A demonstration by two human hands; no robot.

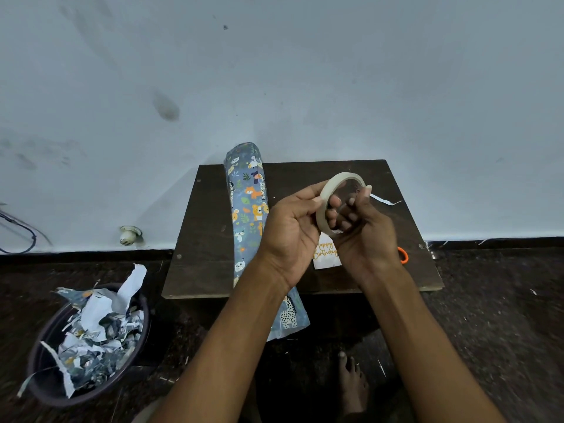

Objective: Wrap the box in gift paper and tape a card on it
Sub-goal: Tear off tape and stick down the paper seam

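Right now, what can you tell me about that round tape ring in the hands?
The tape roll is a thin, flat ring, cream or off-white, like paper masking tape, with a wide open middle. It is held up above the dark wooden table, tilted on edge. The left hand pinches its left rim, thumb on the outside. The right hand has fingers curled through the hole, thumb on the far rim. No loose tape end clearly shows.
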